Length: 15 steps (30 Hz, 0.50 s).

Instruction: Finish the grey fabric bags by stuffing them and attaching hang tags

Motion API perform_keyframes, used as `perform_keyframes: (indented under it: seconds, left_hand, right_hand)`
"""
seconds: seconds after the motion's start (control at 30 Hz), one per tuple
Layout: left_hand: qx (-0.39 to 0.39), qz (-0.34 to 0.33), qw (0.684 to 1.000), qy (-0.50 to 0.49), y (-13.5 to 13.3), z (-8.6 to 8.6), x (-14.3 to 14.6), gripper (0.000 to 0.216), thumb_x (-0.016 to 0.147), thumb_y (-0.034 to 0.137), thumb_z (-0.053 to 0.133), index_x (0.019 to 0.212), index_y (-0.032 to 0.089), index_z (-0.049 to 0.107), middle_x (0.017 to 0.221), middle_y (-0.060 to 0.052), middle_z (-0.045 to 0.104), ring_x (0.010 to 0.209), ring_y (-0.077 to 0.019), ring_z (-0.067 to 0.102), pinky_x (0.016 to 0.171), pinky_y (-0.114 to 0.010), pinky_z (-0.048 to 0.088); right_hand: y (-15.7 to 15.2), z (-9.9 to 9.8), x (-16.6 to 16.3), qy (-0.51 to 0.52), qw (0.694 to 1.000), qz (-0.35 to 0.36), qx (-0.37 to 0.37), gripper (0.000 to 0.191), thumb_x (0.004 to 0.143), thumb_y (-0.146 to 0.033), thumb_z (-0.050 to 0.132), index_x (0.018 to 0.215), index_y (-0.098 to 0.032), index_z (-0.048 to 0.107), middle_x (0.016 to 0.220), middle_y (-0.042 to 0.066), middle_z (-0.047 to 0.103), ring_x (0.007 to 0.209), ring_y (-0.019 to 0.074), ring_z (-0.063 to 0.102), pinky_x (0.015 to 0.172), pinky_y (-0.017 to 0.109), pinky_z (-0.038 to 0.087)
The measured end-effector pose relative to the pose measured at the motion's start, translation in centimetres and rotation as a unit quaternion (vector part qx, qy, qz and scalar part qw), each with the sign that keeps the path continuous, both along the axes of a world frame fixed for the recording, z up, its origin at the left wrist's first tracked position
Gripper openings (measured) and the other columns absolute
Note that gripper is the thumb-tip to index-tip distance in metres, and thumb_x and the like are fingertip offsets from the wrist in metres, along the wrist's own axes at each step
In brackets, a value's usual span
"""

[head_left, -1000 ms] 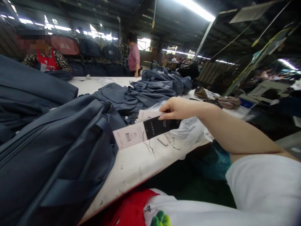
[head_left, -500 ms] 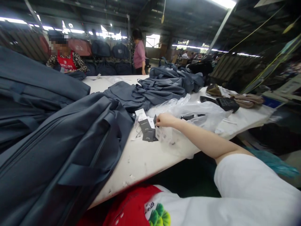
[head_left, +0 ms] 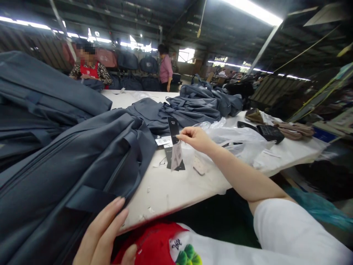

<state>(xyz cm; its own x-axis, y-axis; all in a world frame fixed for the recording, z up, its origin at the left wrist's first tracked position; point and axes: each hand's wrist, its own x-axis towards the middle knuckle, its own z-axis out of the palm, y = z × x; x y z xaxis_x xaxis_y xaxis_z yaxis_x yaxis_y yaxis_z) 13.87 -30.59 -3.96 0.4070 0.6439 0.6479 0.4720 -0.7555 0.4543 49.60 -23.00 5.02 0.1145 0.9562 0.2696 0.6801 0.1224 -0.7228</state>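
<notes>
The person's right hand (head_left: 196, 139) is above the table (head_left: 157, 198), and its thumb and fingers are closed by pinch upon a tag (head_left: 173, 129). The tag stands almost upright in the air: its black part rises above the fingertips, and a pale part with print hangs below them. Under it, on the table, lie some dark cards (head_left: 168, 152) and a white card (head_left: 163, 141) – they are near the right side of a blue-grey bag (head_left: 91, 154), well back from the table's near edge. A pale piece (head_left: 199, 165) lies to the right of these cards, nearer to the front.

The left hand (head_left: 99, 235) is low in the view, close to the table's near edge, in front of the bag. Its fingers are apart and slightly bent, and they grip nothing that I can see; whether they touch the bag I cannot tell.

A clear plastic sheet (head_left: 242, 138) is crumpled behind the right forearm. Towards the right end of the table are black pouches (head_left: 270, 133) and a folded brown cloth (head_left: 293, 130). A heap of blue-grey bags (head_left: 195, 108) lies towards the far edge. Beyond this edge are two co-workers – one with a red apron (head_left: 89, 71), another with a pink shirt (head_left: 165, 69).
</notes>
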Motion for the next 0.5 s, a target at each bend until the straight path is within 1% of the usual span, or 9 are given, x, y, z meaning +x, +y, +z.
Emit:
perform_keyframes:
  seconds: [0.07,0.13,0.2,0.27,0.33,0.4,0.43,0.5]
  left_hand:
    - [-0.046,-0.025,0.999,0.01,1.2,0.2,2.2,0.045,0.089,0.034,0.049,0.133,0.024,0.048,0.138,-0.01,0.052,0.123,-0.0291,0.053,0.101,-0.045,0.047]
    - [-0.133,-0.025,0.991,0.007,2.4,0.0,4.6,0.047,0.091,0.039,0.044,0.132,0.019,0.048,0.136,-0.014,0.054,0.123,-0.0304,0.053,0.102,-0.048,0.046]
    - [-0.23,-0.022,0.973,0.003,3.1,-0.7,6.9,0.056,0.086,0.047,0.052,0.132,0.015,0.048,0.131,-0.017,0.058,0.12,-0.0324,0.055,0.101,-0.05,0.046]
    - [-0.308,-0.03,0.951,0.004,3.0,-1.8,8.6,0.063,0.078,0.049,0.062,0.127,0.012,0.051,0.123,-0.018,0.062,0.114,-0.0332,0.059,0.097,-0.048,0.049]
    - [-0.365,-0.029,0.931,0.013,2.7,-3.1,9.4,0.054,0.076,0.047,0.063,0.117,0.011,0.058,0.109,-0.017,0.067,0.104,-0.0327,0.064,0.091,-0.045,0.052]
    - [-0.401,-0.002,0.916,0.021,2.5,-4.3,9.4,0.039,0.081,0.043,0.055,0.101,0.011,0.065,0.092,-0.015,0.071,0.092,-0.0326,0.067,0.085,-0.044,0.053]
    - [-0.408,0.01,0.913,0.016,2.6,-4.7,9.2,0.036,0.083,0.042,0.051,0.096,0.012,0.067,0.087,-0.015,0.071,0.089,-0.0324,0.068,0.084,-0.044,0.053]
    - [-0.407,0.01,0.913,-0.009,2.9,-5.4,8.3,0.037,0.085,0.042,0.047,0.092,0.013,0.069,0.088,-0.014,0.072,0.088,-0.0315,0.068,0.084,-0.042,0.053]
  right_hand:
    - [-0.9,-1.2,-1.9,0.035,0.999,0.032,-0.013,0.036,0.079,-0.05,0.063,0.069,-0.015,0.062,0.056,-0.003,0.047,0.053,0.0091,0.037,0.051,0.023,0.029]
    - [-1.8,-2.8,-4.1,0.078,0.995,0.06,-0.036,0.035,0.079,-0.049,0.064,0.07,-0.016,0.061,0.057,-0.003,0.047,0.054,0.0092,0.038,0.051,0.023,0.03]
    - [-2.7,-4.6,-6.4,0.13,0.986,0.084,-0.062,0.033,0.079,-0.048,0.065,0.071,-0.016,0.061,0.059,-0.002,0.05,0.055,0.0096,0.041,0.052,0.023,0.032]
    - [-3.4,-6.5,-8.5,0.182,0.974,0.103,-0.084,0.032,0.079,-0.047,0.065,0.07,-0.017,0.061,0.062,-0.002,0.054,0.057,0.0101,0.044,0.053,0.023,0.035]
    - [-3.9,-8.3,-10.1,0.23,0.959,0.12,-0.111,0.032,0.079,-0.047,0.066,0.07,-0.017,0.06,0.061,-0.002,0.054,0.056,0.0099,0.045,0.053,0.023,0.036]
    - [-4.2,-9.6,-11.1,0.271,0.941,0.136,-0.148,0.033,0.078,-0.048,0.067,0.07,-0.017,0.059,0.058,-0.003,0.052,0.052,0.0094,0.043,0.05,0.023,0.035]
    - [-4.2,-10.0,-11.3,0.285,0.934,0.143,-0.162,0.034,0.078,-0.049,0.067,0.071,-0.017,0.059,0.058,-0.003,0.052,0.051,0.0093,0.043,0.049,0.023,0.034]
    - [-4.3,-10.6,-11.3,0.291,0.931,0.149,-0.161,0.031,0.079,-0.048,0.066,0.077,-0.018,0.06,0.058,-0.004,0.051,0.05,0.0094,0.044,0.049,0.023,0.035]
